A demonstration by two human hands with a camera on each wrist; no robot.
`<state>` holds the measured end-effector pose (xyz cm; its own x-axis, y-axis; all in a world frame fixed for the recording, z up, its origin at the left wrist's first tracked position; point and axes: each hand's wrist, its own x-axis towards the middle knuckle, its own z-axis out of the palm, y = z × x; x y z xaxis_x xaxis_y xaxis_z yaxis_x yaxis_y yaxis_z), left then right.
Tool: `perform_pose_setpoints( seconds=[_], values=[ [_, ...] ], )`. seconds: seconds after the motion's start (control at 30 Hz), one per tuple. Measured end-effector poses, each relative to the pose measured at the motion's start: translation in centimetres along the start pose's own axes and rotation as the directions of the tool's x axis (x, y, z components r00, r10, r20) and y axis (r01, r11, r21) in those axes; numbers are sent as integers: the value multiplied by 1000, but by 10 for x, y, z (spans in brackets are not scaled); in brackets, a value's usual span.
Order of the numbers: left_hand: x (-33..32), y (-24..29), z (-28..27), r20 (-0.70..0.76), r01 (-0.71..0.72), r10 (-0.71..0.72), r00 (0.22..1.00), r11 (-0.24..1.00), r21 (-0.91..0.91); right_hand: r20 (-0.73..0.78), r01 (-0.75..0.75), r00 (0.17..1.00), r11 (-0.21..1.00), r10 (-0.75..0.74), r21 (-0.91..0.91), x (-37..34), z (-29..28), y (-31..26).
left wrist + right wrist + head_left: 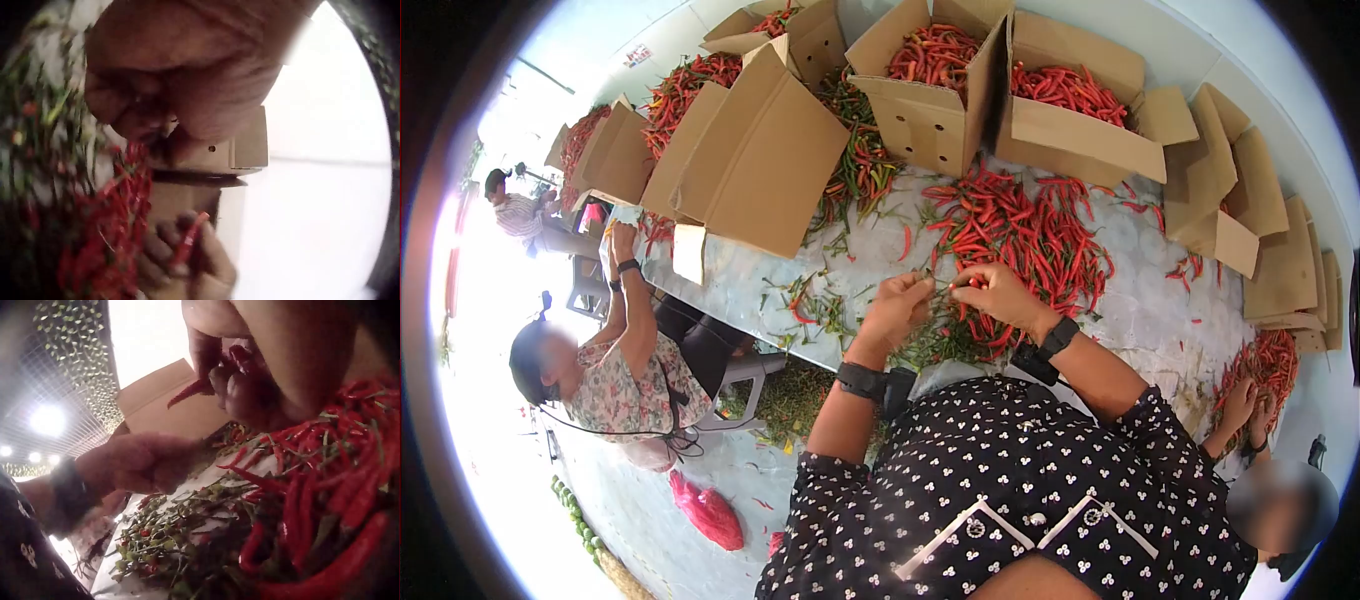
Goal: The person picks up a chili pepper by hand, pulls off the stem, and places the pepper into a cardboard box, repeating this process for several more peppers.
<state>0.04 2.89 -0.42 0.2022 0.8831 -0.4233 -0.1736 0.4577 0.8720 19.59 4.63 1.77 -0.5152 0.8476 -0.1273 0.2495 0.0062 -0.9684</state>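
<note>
My right hand (1000, 297) pinches red chili peppers (189, 392) between thumb and curled fingers, over the heap. One pepper's pointed end sticks out past the fingers in the right wrist view. Close beside it, my left hand (897, 312) has its fingers curled with the tips drawn together, facing the right hand; what lies between those tips is hidden. Beneath and beyond both hands spreads a heap of red chilies (1040, 235). Green stems (935, 342) lie in a pile under the hands, with more green stems (164, 540) scattered to the left on the table.
Cardboard boxes line the table's far side, including a tall one (750, 150) at left and chili-filled ones (1090, 140) at back. More boxes (1245, 180) stand at right. One person (635, 390) sits at left, another (1280, 500) works at right. A pink bag (707, 512) lies on the floor.
</note>
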Motion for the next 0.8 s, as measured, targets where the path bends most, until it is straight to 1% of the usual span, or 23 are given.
perform_pose_setpoints(
  seconds=[0.03, 0.07, 0.1, 0.13, 0.17, 0.2, 0.23, 0.27, 0.3, 0.33, 0.37, 0.43, 0.47, 0.5, 0.53, 0.57, 0.6, 0.63, 0.67, 0.7, 0.73, 0.8],
  values=[
    [4, 0, -7, -61, 21, -4, 998, 958, 286, -15, -109, 993, 977, 114, 182, -2, -3, 3],
    [8, -2, -11, -60, 22, -4, 998, 957, 288, -9, -208, 974, 910, 226, 358, -3, -5, 7],
    [11, -2, -13, -135, -76, 213, 968, 756, 650, -10, -207, 974, 910, 225, 359, -4, -9, 11],
    [15, -2, -14, -112, -88, 433, 895, 416, 905, 9, -233, 966, 851, 259, 470, -5, -12, 16],
    [21, -2, -13, -111, -89, 434, 894, 416, 905, 32, -255, 957, 779, 290, 573, -5, -14, 21],
    [28, -2, -9, -56, -156, 522, 851, 352, 923, 53, -251, 960, 755, 276, 606, -5, -15, 20],
    [34, -3, -5, 3, -216, 602, 798, 282, 935, 52, -249, 960, 756, 275, 605, -5, -15, 19],
    [38, -5, 1, 3, -217, 604, 797, 282, 934, 50, -250, 955, 705, 291, 664, -6, -13, 18],
    [44, -5, 7, 14, -163, 582, 813, 205, 965, 47, -244, 951, 653, 304, 717, -6, -11, 15],
    [48, -4, 12, 22, -111, 561, 827, 126, 986, 42, -239, 953, 660, 299, 712, -6, -11, 12],
    [52, -4, 14, 23, -114, 568, 823, 127, 985, 17, -232, 952, 681, 307, 694, -6, -9, 10],
    [57, -9, 12, 4, -59, 537, 844, 85, 995, -7, -225, 950, 703, 312, 675, -7, -9, 12],
    [58, -11, 9, 4, -60, 541, 841, 85, 995, 10, -259, 946, 733, 325, 629, -7, -13, 18],
    [54, -9, 4, 16, -137, 493, 870, 211, 968, 27, -291, 941, 761, 339, 580, -6, -15, 18],
    [50, -9, 2, 37, -205, 445, 895, 335, 920, 25, -287, 942, 763, 335, 579, -4, -16, 18],
    [46, -10, 0, 38, -205, 445, 895, 334, 920, -12, -280, 939, 788, 343, 549, -3, -15, 18],
    [37, -9, 1, -7, -189, 358, 934, 509, 840, -47, -278, 935, 809, 351, 517, -2, -13, 17],
    [28, -8, 2, -36, -153, 262, 964, 665, 731, -42, -282, 935, 808, 353, 518, 0, -9, 15],
    [21, -10, 4, -41, -149, 260, 965, 667, 730, -77, -266, 934, 825, 348, 498, 3, -6, 14],
    [14, -13, 6, -34, -187, 290, 957, 699, 691, -110, -252, 934, 843, 341, 476, 6, -2, 12],
    [9, -15, 7, -30, -225, 320, 947, 727, 649, -101, -257, 934, 842, 342, 474, 8, 3, 10],
    [2, -18, 8, -28, -223, 309, 951, 746, 627, -142, -197, 955, 916, 259, 350, 11, 9, 8]
  ],
)
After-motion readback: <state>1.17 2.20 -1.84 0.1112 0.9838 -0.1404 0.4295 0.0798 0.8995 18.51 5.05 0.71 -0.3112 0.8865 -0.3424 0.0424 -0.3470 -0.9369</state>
